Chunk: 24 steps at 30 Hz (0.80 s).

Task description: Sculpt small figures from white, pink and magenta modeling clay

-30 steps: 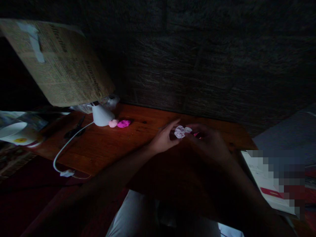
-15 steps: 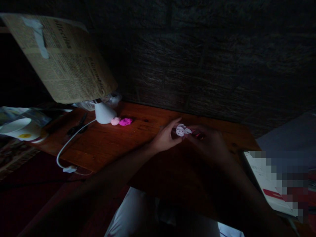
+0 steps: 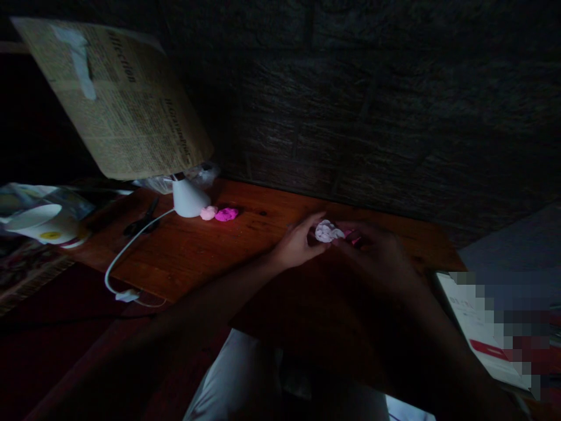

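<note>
Both my hands meet over the middle of a reddish wooden table [image 3: 197, 251]. My left hand [image 3: 295, 245] pinches a small pale pink-white lump [image 3: 328, 231] from the left, thumb and fingers closed on it. My right hand [image 3: 377, 257] closes on the same lump from the right, and a bit of brighter pink shows under its fingers. At the far left of the table lie a light pink lump [image 3: 208, 213] and a magenta lump [image 3: 226, 214], beside the white base of a lamp [image 3: 188, 199].
A newspaper sheet [image 3: 118, 105] covers the lamp like a shade, and its white cord [image 3: 127, 257] trails off the table's front edge. Dark scissors [image 3: 142, 219] lie by the cord. A white cup [image 3: 44, 225] sits far left, papers [image 3: 477, 327] at right. A dark wall stands behind.
The pale lump has become more compact between my fingers. The view shifted slightly, and both hands stayed together at the same spot.
</note>
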### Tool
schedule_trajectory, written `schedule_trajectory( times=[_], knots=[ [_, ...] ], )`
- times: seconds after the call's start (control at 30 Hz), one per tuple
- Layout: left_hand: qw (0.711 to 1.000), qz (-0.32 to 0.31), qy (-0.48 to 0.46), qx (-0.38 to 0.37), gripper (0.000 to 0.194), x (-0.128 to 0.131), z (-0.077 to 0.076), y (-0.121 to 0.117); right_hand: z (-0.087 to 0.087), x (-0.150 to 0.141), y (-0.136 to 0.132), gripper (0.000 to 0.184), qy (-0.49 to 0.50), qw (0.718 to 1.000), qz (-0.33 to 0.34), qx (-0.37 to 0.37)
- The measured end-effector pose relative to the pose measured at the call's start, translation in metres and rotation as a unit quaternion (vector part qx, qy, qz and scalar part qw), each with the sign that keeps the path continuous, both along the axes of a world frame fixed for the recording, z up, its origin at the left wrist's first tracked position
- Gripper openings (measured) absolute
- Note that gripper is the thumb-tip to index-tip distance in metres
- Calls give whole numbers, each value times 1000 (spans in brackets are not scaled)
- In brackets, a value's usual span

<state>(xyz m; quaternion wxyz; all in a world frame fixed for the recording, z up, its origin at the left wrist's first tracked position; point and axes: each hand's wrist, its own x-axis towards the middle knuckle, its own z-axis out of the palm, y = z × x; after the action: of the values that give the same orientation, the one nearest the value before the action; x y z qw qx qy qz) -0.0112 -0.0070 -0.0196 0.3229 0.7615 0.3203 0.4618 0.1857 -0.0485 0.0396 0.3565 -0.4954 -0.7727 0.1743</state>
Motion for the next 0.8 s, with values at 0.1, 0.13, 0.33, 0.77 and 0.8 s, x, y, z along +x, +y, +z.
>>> schedule_trajectory(
  times=[0.1,0.13,0.33,0.77,0.8],
  knots=[
    [1000,7,10,-9,68,0,-1,0,2,-1,-1,24,-6,1000,-3,2],
    [1000,8,13,-13,68,0,-1,0,2,-1,-1,23,-8,1000,-3,4],
    [1000,4,13,-20,67,1,-2,-1,-1,-2,1,23,-26,1000,-10,12],
    [991,-22,-103,-84,57,3,-4,6,-3,-1,2,38,34,999,-11,-23],
    [984,-31,-128,-117,55,3,-3,8,-3,0,3,46,52,998,-11,-27]
  ],
)
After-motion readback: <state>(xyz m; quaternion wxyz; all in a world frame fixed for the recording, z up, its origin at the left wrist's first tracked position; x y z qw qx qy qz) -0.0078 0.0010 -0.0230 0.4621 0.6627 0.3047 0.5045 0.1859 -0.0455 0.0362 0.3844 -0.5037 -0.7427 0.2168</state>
